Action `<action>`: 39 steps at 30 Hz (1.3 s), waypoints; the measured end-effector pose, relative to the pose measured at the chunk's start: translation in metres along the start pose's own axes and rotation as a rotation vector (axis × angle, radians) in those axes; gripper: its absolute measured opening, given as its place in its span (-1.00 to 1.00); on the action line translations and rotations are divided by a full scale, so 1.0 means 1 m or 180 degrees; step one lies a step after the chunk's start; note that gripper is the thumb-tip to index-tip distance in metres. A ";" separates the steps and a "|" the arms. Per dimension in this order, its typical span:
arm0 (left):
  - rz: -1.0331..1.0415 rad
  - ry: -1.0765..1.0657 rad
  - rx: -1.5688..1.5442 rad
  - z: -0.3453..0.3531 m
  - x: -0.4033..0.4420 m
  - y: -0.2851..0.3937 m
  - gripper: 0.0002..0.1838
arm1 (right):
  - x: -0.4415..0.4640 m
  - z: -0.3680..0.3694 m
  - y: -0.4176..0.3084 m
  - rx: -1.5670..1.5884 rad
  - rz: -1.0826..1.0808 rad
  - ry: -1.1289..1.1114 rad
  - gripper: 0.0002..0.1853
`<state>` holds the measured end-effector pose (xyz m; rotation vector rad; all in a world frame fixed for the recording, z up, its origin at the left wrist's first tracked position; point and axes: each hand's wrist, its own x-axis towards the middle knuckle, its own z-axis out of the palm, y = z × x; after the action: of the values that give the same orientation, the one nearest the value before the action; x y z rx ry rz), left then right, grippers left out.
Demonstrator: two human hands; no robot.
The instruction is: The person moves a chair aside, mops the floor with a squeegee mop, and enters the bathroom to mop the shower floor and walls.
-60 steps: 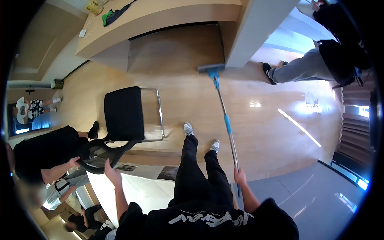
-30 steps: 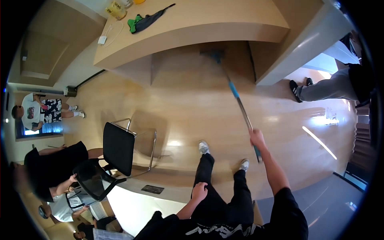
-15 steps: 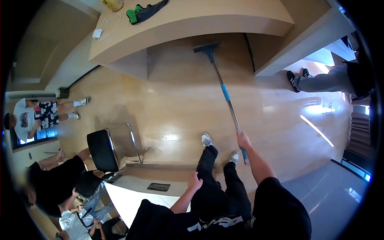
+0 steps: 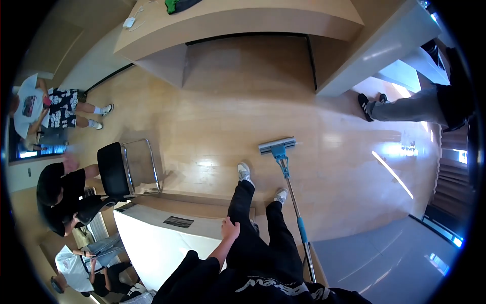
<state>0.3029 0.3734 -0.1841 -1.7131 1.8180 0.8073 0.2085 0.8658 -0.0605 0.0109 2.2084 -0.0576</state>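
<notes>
A sponge mop [image 4: 279, 150] with a grey head and a blue-and-silver pole stands on the wooden floor, right of my white shoes. Its pole slants down past my right leg to the lower edge of my shirt. My right hand is out of sight, so its grip on the pole does not show. In front of my left thigh hangs my left hand [image 4: 231, 230], empty, its fingers loosely apart. It is nearest to a white cabinet [image 4: 152, 248] with a dark vent on its top edge.
A curved wooden desk [image 4: 243, 23] with a white charger and a green-and-black cloth item spans the far side. A black chair [image 4: 113, 169] stands on the left. Several people are around: one standing left, others seated lower left, one at right by a grey panel [image 4: 374, 258].
The mop head has come back from under the desk to near my feet. My right hand, earlier visible on the pole, has left the view. The seated person at left has shifted posture.
</notes>
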 end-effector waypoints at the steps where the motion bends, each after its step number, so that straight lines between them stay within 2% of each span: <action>1: 0.0064 -0.0028 -0.0021 -0.003 0.000 -0.001 -0.50 | 0.007 -0.005 -0.020 0.0031 -0.0135 0.0105 -0.60; 4: 0.0057 -0.0103 0.0044 -0.004 -0.001 -0.012 -0.51 | 0.021 -0.017 -0.085 0.0156 -0.0442 0.0385 -0.54; 6: 0.0052 -0.0115 0.0106 0.001 0.002 -0.024 -0.52 | 0.064 -0.034 -0.137 0.0317 -0.0607 0.0451 -0.53; 8: 0.0039 -0.0098 0.0121 0.003 0.007 -0.044 -0.52 | 0.115 -0.032 -0.186 -0.0003 -0.1100 0.0801 -0.55; 10: 0.0044 0.0012 0.0126 -0.004 0.014 -0.059 -0.52 | 0.171 -0.029 -0.249 0.0367 -0.0944 0.0682 -0.51; 11: 0.0010 -0.0001 0.0123 -0.017 0.018 -0.063 -0.51 | 0.168 -0.053 -0.319 0.1036 -0.0537 0.0209 -0.51; 14: 0.0006 -0.0054 -0.0251 -0.043 0.050 -0.092 -0.50 | 0.219 -0.054 -0.450 0.1455 -0.0779 0.0077 -0.49; 18: 0.0148 -0.0266 -0.0596 -0.067 0.082 -0.125 -0.49 | 0.286 -0.059 -0.615 0.1543 -0.1108 0.0100 -0.45; 21: 0.0147 -0.0310 -0.0475 -0.077 0.103 -0.143 -0.49 | 0.313 -0.062 -0.737 0.1435 -0.1366 0.0160 -0.42; 23: 0.0244 -0.0362 -0.0373 -0.087 0.112 -0.145 -0.50 | 0.306 -0.045 -0.788 0.1453 -0.1001 0.0138 -0.43; 24: 0.0286 -0.0427 -0.0327 -0.089 0.110 -0.147 -0.50 | 0.329 -0.016 -0.785 0.1371 -0.1146 -0.0037 -0.43; 27: 0.0369 -0.0474 -0.0320 -0.092 0.118 -0.144 -0.50 | 0.289 0.016 -0.767 0.1447 -0.0813 -0.0093 -0.41; 29: 0.0325 -0.0414 -0.0223 -0.084 0.107 -0.149 -0.51 | 0.274 0.027 -0.724 0.1427 -0.0628 -0.0229 -0.40; 31: 0.0341 -0.0389 -0.0334 -0.079 0.100 -0.147 -0.52 | 0.298 0.055 -0.638 0.0692 -0.0897 0.0518 -0.38; 32: 0.0335 -0.0358 -0.0387 -0.081 0.093 -0.145 -0.52 | 0.267 0.043 -0.601 0.0513 -0.0952 0.0571 -0.37; 36: 0.0326 -0.0334 -0.0335 -0.055 0.064 -0.133 -0.52 | 0.186 0.023 -0.408 0.0042 -0.0587 0.0269 -0.40; 38: 0.0297 -0.0391 -0.0308 -0.042 0.050 -0.126 -0.51 | 0.138 0.044 -0.298 -0.0085 -0.0431 0.0301 -0.41; 39: 0.0233 -0.0368 -0.0197 -0.035 0.046 -0.120 -0.51 | 0.109 0.051 -0.242 -0.0521 -0.0432 0.0165 -0.43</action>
<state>0.4206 0.3132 -0.2015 -1.6102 1.8036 0.9815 0.1775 0.6200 -0.1689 -0.2309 2.2569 0.0485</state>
